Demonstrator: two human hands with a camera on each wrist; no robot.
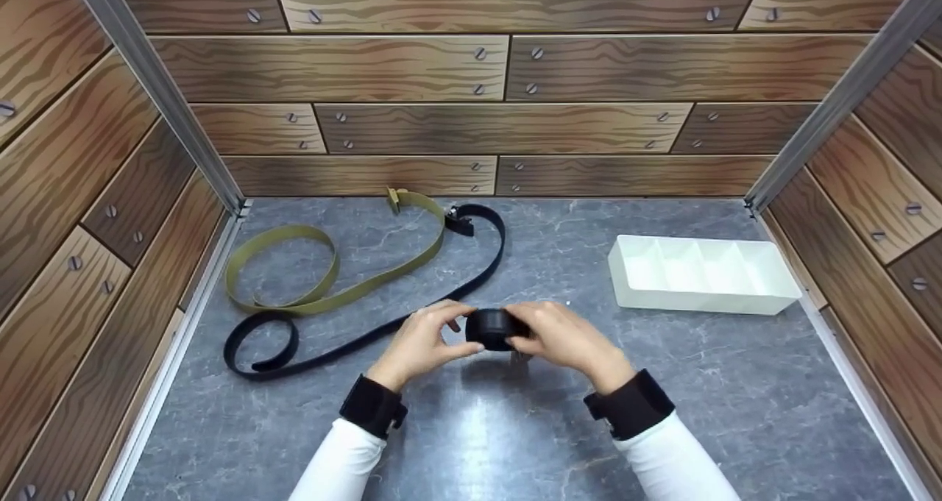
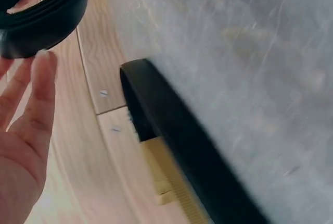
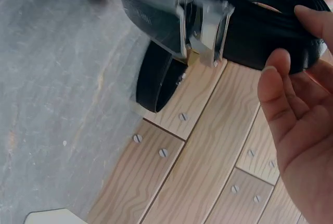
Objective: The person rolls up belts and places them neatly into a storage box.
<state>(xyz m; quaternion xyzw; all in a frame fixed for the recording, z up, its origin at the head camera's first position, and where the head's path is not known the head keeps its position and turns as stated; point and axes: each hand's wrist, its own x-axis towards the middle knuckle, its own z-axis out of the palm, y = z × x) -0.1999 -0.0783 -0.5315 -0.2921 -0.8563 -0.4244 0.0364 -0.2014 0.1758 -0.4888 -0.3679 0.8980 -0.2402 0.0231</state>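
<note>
A black leather belt (image 1: pixel 486 329), rolled into a tight coil, is held between both hands just above the grey surface. My left hand (image 1: pixel 423 339) grips its left side with thumb and fingertips. On the opposite side, my right hand (image 1: pixel 565 341) pinches the coil. The belt's silver buckle (image 3: pixel 208 31) and a loose end stick out from the roll in the right wrist view. Beyond the hands, a second black belt (image 1: pixel 353 343) lies uncoiled with one end curled. An olive webbing belt (image 1: pixel 368 284) loops behind it, its brass-coloured buckle (image 1: pixel 394 198) near the back wall.
A white tray (image 1: pixel 699 301) with several compartments stands at the right of the grey surface (image 1: pixel 221 435). Wood-patterned walls (image 1: pixel 412 67) enclose the back and both sides, with metal rails (image 1: pixel 158 82) at the corners.
</note>
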